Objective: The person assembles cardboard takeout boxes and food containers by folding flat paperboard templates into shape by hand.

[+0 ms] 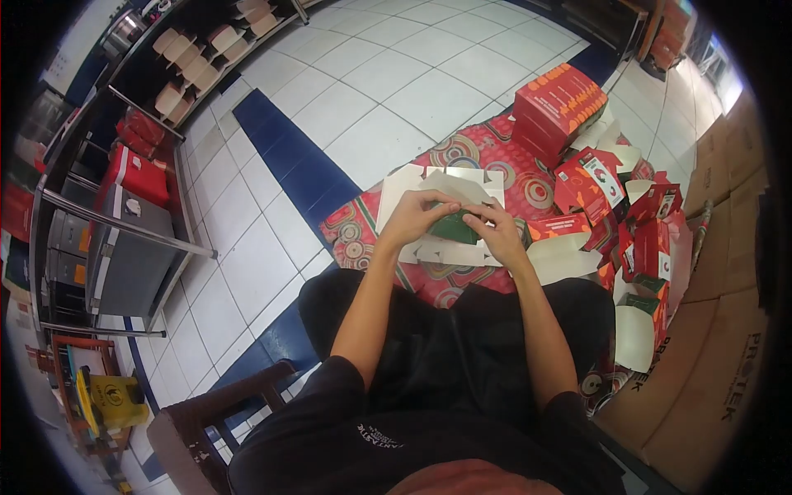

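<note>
A partly folded carton [441, 183], white inside with a green panel [455, 230], lies on the patterned red cloth [429, 281] in front of my knees. My left hand [417, 217] pinches the carton's upper edge, thumb and fingers together. Close by on the right, my right hand [498, 234] grips the same edge with bent fingers. Both hands nearly meet above the green panel. The fold between the fingertips is too small to make out. White flaps spread out flat around and beneath the hands.
To the right is a pile of red cartons [587, 183], some opened, beside a taller red stack [561, 111]. Brown cardboard boxes [701, 363] line the right side. On the left stand a metal rack [124, 216] with a grey case [132, 247] and a wooden chair [186, 429].
</note>
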`<action>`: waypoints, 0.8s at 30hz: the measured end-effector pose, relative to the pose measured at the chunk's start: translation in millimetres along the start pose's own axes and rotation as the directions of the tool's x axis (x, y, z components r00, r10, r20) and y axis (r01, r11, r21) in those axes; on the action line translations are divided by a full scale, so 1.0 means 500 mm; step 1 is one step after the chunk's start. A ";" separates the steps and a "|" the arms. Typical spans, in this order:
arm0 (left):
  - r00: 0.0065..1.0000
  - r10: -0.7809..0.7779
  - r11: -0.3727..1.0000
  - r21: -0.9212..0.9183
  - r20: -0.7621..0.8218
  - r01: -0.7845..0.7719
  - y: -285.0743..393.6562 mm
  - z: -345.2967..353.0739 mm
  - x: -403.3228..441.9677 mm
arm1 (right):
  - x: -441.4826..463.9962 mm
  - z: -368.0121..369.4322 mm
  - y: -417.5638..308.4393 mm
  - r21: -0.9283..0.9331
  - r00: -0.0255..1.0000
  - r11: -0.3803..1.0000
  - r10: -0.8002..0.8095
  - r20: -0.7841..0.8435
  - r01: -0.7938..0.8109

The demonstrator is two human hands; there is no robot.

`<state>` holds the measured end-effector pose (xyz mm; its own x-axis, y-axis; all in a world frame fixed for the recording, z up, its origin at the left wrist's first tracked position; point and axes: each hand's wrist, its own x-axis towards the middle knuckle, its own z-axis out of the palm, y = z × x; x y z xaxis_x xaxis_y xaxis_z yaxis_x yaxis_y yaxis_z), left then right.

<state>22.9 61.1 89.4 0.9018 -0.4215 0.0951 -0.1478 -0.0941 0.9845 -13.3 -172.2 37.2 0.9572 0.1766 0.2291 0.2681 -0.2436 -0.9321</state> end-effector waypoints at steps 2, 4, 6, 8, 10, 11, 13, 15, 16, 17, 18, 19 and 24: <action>1.000 -0.017 0.999 -0.040 -0.020 0.016 -0.005 0.004 0.005 | -0.006 0.001 -0.013 0.059 0.999 0.998 0.008 -0.034 -0.006; 0.999 -0.033 0.996 -0.079 -0.041 0.030 -0.009 0.011 0.009 | -0.007 -0.003 -0.035 0.057 0.999 0.998 0.003 -0.039 -0.001; 0.995 -0.015 0.990 -0.138 -0.102 0.001 -0.012 0.014 0.012 | -0.007 -0.004 -0.056 0.057 0.999 0.998 -0.005 -0.042 0.007; 0.995 -0.032 0.988 -0.155 -0.099 0.017 -0.015 0.012 0.013 | -0.012 -0.003 -0.068 -0.088 0.995 0.992 -0.090 -0.054 0.085; 0.994 -0.050 0.984 -0.173 -0.094 0.033 -0.027 0.008 0.016 | -0.013 -0.001 -0.067 -0.149 0.990 0.981 -0.130 -0.058 0.120; 0.997 -0.022 0.999 -0.050 -0.077 0.019 -0.033 0.003 0.018 | -0.014 0.000 -0.067 -0.209 0.983 0.965 -0.172 -0.060 0.156; 0.998 0.003 0.997 0.075 -0.055 0.001 -0.024 -0.005 0.016 | -0.018 0.002 -0.072 -0.215 0.985 0.965 -0.163 -0.055 0.148; 0.998 -0.056 0.995 0.084 -0.030 0.058 -0.018 -0.011 0.014 | -0.018 -0.001 -0.078 -0.224 0.987 0.964 -0.155 -0.047 0.141; 0.998 -0.055 0.995 0.081 -0.032 0.057 -0.023 -0.004 0.018 | -0.014 -0.005 -0.082 -0.221 0.985 0.968 -0.140 -0.101 0.115; 0.973 0.038 0.999 -0.013 -0.228 -0.042 -0.028 0.007 0.025 | -0.008 -0.007 -0.083 -0.215 0.980 0.972 -0.125 -0.155 0.090; 0.900 0.106 0.984 -0.083 -0.422 -0.155 -0.040 0.008 0.029 | -0.001 -0.008 -0.079 -0.213 0.980 0.973 -0.125 -0.152 0.091; 0.864 0.133 0.982 -0.056 -0.486 -0.183 -0.057 -0.005 0.039 | 0.010 -0.013 -0.068 0.001 0.948 0.993 -0.112 -0.298 0.118; 0.791 -0.053 0.998 -0.005 -0.609 0.063 -0.153 -0.026 0.034 | 0.017 -0.112 -0.047 0.479 0.730 0.854 0.194 -0.656 0.203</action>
<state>54.9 72.7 17.7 0.9687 0.2210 0.1130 -0.0888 -0.1164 0.9892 -5.4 -218.4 76.8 0.8218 -0.5438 0.1702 0.3710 0.2840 -0.8841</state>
